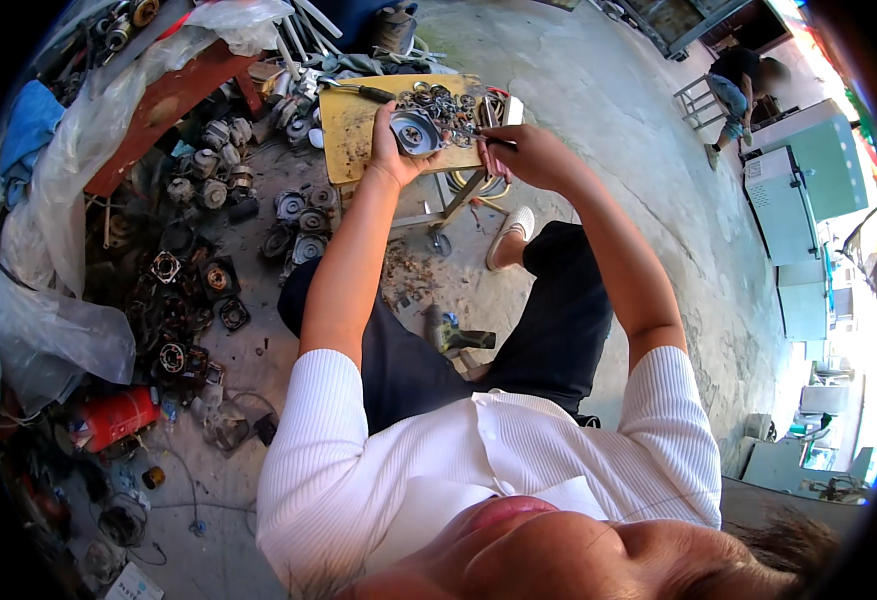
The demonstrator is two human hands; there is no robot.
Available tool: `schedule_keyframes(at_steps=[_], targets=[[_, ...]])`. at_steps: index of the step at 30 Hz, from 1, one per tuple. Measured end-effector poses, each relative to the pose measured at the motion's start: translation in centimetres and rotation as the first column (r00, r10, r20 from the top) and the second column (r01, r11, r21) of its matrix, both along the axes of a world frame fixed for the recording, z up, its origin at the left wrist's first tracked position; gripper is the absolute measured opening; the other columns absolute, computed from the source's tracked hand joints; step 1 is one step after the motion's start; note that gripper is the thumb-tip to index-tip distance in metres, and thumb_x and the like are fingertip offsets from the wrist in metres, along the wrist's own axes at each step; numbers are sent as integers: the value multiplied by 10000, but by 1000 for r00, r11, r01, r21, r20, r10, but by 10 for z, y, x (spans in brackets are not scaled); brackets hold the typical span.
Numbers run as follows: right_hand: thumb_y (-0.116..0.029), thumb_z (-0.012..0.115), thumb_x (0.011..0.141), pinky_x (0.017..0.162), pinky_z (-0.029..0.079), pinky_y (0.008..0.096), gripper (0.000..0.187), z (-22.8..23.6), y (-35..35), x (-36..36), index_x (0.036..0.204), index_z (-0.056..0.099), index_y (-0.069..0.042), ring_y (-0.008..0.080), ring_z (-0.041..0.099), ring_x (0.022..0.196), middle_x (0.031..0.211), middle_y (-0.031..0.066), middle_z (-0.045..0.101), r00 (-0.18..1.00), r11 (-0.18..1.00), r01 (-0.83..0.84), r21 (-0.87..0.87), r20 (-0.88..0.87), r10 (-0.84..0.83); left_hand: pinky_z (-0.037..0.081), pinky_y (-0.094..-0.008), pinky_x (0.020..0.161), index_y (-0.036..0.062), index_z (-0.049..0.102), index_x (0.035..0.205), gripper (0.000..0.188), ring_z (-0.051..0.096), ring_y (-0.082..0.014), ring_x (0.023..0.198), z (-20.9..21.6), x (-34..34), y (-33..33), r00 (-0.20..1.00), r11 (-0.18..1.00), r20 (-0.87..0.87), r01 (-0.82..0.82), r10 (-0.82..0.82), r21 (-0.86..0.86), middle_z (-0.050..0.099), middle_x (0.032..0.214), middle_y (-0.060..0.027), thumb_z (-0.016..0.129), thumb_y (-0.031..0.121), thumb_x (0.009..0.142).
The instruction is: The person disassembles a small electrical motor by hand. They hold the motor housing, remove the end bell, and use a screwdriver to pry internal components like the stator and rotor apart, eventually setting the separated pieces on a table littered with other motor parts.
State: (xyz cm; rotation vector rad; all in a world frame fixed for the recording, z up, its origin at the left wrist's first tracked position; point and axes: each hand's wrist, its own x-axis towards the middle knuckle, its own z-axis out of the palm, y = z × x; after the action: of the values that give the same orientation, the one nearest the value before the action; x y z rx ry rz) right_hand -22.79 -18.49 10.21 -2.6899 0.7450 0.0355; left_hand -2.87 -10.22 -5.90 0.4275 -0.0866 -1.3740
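Round metal part (415, 132) in left hand (391, 150) grip; right hand (524, 150) grips thin tool (479, 133); cluttered wooden stool (349, 125) behind.

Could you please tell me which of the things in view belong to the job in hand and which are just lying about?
In hand:
- round metal part, held in left hand
- slim tool, gripped by right hand
- small yellow table with pile of metal rings

Lying about:
- motor parts on floor
- red canister
- plastic sheeting
- screwdriver
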Motion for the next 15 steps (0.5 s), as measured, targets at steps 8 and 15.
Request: schedule_keyframes(at_steps=[8, 15], targets=[[-264, 603, 937, 756, 504, 376, 354, 19, 31, -46, 1280, 629, -176, 318, 672, 836, 946, 166, 698, 981, 987, 20, 157, 188, -50, 502, -477, 819, 57, 550, 1249, 688, 628, -359, 1026, 17, -3, 5, 999, 996, 42, -9, 12, -89, 625, 1184, -191, 434, 626, 880], [-257, 607, 936, 718, 504, 377, 356, 6, 43, -58, 1282, 626, -174, 308, 668, 758, 859, 188, 681, 968, 994, 2, 112, 250, -30, 510, -476, 906, 52, 526, 1318, 673, 615, -356, 1066, 38, -5, 27, 990, 965, 130, 90, -59, -247, 601, 1243, -192, 453, 580, 907]])
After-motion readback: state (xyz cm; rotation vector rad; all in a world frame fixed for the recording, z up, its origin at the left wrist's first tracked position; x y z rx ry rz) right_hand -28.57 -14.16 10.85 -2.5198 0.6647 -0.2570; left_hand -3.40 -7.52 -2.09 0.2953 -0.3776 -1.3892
